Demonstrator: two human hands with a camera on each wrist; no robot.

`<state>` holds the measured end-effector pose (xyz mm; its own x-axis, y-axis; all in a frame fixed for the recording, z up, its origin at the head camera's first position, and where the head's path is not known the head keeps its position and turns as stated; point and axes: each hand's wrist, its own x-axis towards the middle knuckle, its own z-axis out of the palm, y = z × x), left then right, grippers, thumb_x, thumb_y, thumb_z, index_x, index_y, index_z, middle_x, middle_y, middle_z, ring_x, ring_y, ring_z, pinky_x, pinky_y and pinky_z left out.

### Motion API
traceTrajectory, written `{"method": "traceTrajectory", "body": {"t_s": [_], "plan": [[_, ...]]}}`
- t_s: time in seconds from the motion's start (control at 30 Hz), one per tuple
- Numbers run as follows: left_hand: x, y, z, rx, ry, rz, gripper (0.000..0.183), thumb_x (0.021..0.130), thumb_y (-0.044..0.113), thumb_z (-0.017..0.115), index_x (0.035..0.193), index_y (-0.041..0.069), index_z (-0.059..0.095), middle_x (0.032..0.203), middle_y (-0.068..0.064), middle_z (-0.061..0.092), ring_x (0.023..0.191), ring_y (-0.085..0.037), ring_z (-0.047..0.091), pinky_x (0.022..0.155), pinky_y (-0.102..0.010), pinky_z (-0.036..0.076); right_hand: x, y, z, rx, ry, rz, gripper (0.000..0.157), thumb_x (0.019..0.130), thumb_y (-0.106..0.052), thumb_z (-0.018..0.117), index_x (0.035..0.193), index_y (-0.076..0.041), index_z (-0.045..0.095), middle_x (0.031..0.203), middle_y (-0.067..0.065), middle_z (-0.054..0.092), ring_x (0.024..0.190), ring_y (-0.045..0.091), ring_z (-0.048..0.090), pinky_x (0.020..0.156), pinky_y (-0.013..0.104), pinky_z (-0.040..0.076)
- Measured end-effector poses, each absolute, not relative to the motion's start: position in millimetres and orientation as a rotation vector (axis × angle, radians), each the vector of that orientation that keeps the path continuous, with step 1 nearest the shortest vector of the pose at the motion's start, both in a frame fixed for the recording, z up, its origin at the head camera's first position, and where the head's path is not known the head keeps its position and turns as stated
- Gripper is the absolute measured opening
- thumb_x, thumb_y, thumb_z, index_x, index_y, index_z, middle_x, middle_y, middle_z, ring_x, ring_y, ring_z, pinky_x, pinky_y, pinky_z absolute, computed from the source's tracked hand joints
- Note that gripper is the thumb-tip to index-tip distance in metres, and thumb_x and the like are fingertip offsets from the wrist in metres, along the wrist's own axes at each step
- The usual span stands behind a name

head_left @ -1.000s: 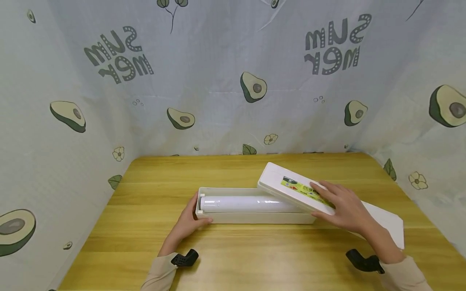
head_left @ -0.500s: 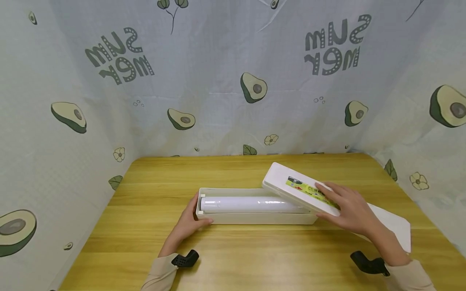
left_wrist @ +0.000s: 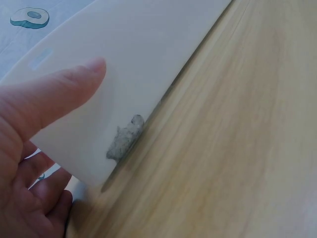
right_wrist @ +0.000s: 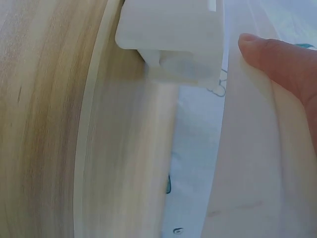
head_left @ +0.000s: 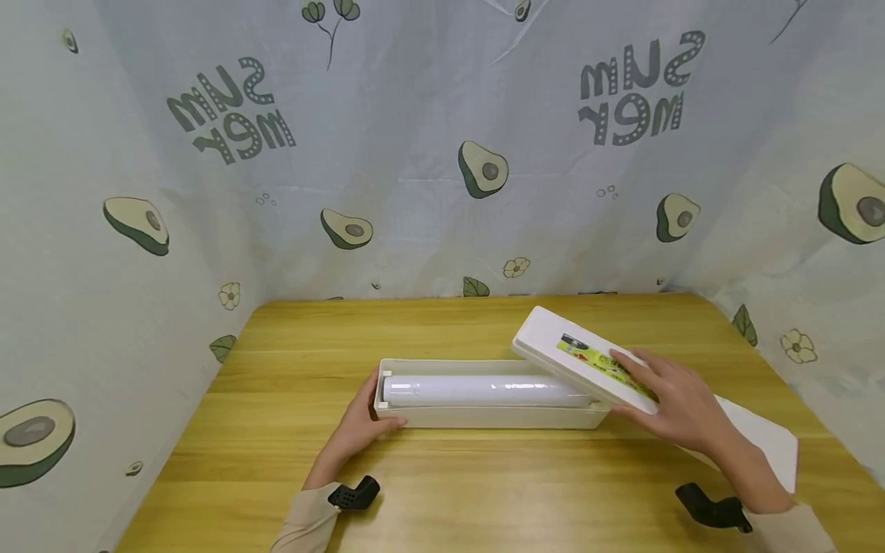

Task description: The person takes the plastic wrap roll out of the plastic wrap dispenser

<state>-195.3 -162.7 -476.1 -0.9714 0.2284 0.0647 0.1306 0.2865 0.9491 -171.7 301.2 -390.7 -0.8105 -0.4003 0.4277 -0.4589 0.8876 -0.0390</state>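
Lid (head_left: 591,378), long, white and flat-topped, tilted, gripped by right hand (head_left: 677,395); left hand (head_left: 358,418) clasps end of rectangular white box (head_left: 498,418). Glossy cylindrical roll (head_left: 477,390) lies inside, between hands.

On the far cloth (head_left: 415,92), "Summer" stands mirror-reversed twice, left and right (split, "sum" above "mer"); the yellow-green label (head_left: 588,355) on the white lid (head_left: 545,329), right, carries lettering too small to read.
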Motion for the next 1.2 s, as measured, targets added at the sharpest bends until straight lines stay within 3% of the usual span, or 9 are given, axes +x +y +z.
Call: {"method": "traceTrajectory", "body": {"t_s": [0.23, 0.8, 1.0, 1.2], "plan": [[-210.8, -154.0, -475.3, 0.424, 2.421, 1.815, 0.101, 0.074, 0.012, 0.079, 0.152, 0.02, 0.014, 0.147, -0.011, 0.038, 0.13, -0.028, 0.042, 0.108, -0.04, 0.035, -176.7, 316.1, -385.3, 0.604, -2.62, 0.173, 0.089, 0.061, -0.044, 0.081, 0.14, -0.028, 0.044, 0.12, 0.025, 0.056, 0.095, 0.042, 0.057, 0.067, 0.056, 0.044], [-199.1, -159.9, -475.7, 0.292, 2.439, 1.794, 0.1, 0.074, 0.005, 0.077, 0.151, 0.016, 0.015, 0.146, -0.012, 0.039, 0.131, -0.027, 0.04, 0.111, -0.044, 0.03, -179.5, 317.3, -387.5, 0.58, -2.688, 0.173, 0.087, 0.065, -0.045, 0.078, 0.142, -0.028, 0.041, 0.122, 0.026, 0.054, 0.101, 0.045, 0.053, 0.071, 0.06, 0.041], [-199.3, -159.9, -473.8, 0.288, 2.405, 1.811, 0.101, 0.073, 0.0, 0.076, 0.151, 0.011, 0.013, 0.147, -0.018, 0.036, 0.133, -0.033, 0.038, 0.112, -0.048, 0.028, -177.3, 322.2, -388.2, 0.569, -2.688, 0.169, 0.088, 0.065, -0.047, 0.078, 0.142, -0.028, 0.041, 0.122, 0.026, 0.053, 0.102, 0.045, 0.053, 0.071, 0.06, 0.04], [-198.2, -161.5, -473.1, 0.301, 2.431, 1.79, 0.1, 0.074, 0.005, 0.077, 0.151, 0.017, 0.015, 0.148, -0.012, 0.037, 0.134, -0.028, 0.038, 0.112, -0.045, 0.029, -175.8, 327.9, -388.4, 0.549, -2.686, 0.166, 0.089, 0.065, -0.047, 0.078, 0.142, -0.028, 0.041, 0.123, 0.027, 0.053, 0.102, 0.045, 0.052, 0.071, 0.061, 0.04]]}}
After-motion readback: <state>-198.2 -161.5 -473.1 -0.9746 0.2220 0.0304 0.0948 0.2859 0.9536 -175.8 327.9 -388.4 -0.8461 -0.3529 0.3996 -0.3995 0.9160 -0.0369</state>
